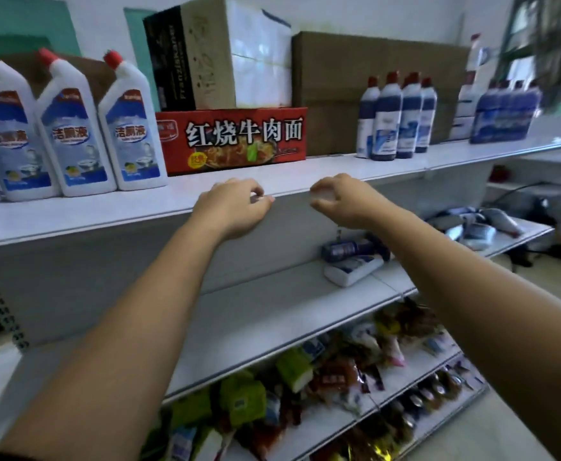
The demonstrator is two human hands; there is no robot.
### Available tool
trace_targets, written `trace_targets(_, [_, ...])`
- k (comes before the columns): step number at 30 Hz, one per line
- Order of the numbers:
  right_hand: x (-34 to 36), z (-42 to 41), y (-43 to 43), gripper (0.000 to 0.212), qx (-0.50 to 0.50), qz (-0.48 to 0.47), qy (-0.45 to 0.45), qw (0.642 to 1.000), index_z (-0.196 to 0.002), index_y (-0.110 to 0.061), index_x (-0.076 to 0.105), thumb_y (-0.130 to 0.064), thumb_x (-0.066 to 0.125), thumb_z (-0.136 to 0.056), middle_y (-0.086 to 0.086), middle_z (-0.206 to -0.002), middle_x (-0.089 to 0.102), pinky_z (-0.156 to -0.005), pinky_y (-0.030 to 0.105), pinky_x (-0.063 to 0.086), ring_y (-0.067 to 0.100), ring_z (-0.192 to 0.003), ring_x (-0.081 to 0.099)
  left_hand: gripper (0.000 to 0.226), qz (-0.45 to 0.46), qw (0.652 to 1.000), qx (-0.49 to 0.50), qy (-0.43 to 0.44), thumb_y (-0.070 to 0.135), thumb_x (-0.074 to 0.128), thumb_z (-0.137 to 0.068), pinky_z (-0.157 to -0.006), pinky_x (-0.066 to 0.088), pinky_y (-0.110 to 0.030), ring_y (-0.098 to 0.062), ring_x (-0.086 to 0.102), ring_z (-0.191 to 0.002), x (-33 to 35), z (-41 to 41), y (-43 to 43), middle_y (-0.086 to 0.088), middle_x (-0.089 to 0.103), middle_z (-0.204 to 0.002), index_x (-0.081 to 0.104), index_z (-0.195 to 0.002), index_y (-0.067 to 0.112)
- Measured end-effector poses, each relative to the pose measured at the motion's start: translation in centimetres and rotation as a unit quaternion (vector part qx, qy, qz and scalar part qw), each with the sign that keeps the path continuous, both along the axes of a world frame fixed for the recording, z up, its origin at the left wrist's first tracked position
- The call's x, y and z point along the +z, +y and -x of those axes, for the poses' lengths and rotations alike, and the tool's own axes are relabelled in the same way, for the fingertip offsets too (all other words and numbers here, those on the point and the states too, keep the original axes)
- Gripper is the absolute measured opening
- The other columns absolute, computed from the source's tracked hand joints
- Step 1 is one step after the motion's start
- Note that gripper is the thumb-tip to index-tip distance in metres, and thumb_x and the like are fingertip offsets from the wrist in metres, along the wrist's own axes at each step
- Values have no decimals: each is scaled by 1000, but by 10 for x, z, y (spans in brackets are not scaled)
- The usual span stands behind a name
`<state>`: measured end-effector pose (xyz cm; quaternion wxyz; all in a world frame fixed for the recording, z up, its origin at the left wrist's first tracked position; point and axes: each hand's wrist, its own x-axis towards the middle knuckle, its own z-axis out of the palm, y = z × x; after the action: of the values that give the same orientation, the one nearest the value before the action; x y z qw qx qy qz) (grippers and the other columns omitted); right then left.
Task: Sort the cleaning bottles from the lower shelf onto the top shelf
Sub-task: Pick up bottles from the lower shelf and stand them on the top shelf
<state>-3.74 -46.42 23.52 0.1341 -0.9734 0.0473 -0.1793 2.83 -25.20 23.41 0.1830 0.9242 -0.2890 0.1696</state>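
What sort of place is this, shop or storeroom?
Probably a small shop, though a stockroom can't be ruled out. Identical cleaner bottles stand in rows on the white top shelf, a noodle carton sits beside them, and packaged snacks fill the racks below.

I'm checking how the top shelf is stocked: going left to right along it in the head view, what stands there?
white red-capped cleaner bottles → red noodle box → dark blue bottles → wrapped pack of blue bottles
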Motion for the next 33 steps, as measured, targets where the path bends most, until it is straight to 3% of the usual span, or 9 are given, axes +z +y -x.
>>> trace_targets(6, [-27, 63, -133, 41, -56, -8, 48, 997, -136, -20, 58, -33, 57, -97, 10, -141, 56, -99, 36, 45, 27, -118, 59, 35, 86, 990, -111, 16, 42, 51, -93, -99, 47, -40, -25, 60, -113, -30, 40, -129, -4, 70, -118, 72, -110, 19])
trace_targets(9, [-48, 82, -188, 40, -68, -20, 70, 995, -134, -17, 60, -31, 58, -97, 9, -137, 60, -100, 35, 44, 29, -120, 58, 29, 86, 990, -96, 61, 37, 54, -96, -97, 47, -36, -26, 61, -113, -64, 45, -184, -4, 71, -119, 72, -109, 20])
trace_targets(12, [-75, 92, -235, 42, -81, -34, 86, 992, -134, -16, 60, -31, 57, -96, 10, -134, 63, -92, 29, 42, 29, -119, 59, 25, 94, 984, -73, 135, 32, 57, -98, -81, 43, -27, -23, 62, -103, -102, 42, -228, -5, 72, -112, 73, -108, 16])
trace_targets(16, [-113, 90, -281, 44, -91, -78, 134, 984, -137, -16, 56, -31, 56, -96, 8, -138, 59, -100, 36, 45, 28, -121, 57, 27, 70, 978, -38, 191, 35, 55, -99, -82, 50, -34, -26, 64, -98, -145, 22, -265, -7, 72, -108, 71, -105, 14])
trace_targets(22, [-166, 49, -332, 49, -105, -118, 175, 972, -141, -15, 51, -32, 58, -96, 13, -138, 57, -104, 40, 46, 29, -122, 56, 32, 35, 975, -7, 220, 37, 54, -99, -77, 43, -31, -28, 62, -101, -187, -35, -312, -10, 68, -118, 69, -114, 12])
trace_targets(29, [-204, -42, -385, 55, -131, -131, 219, 958, -146, -10, 43, -32, 55, -97, 14, -140, 56, -101, 37, 42, 32, -125, 53, 50, -46, 963, 72, 254, 54, 42, -98, -100, 48, -43, -34, 56, -118, -233, -113, -356, -13, 55, -138, 58, -131, 20])
trace_targets(33, [-212, -98, -415, 59, -147, -140, 211, 956, -147, -11, 39, -35, 55, -96, 16, -145, 49, -107, 42, 41, 35, -130, 47, 59, -72, 945, 109, 300, 64, 36, -95, -99, 48, -44, -34, 56, -119, -249, -147, -364, -12, 55, -140, 48, -138, 26])
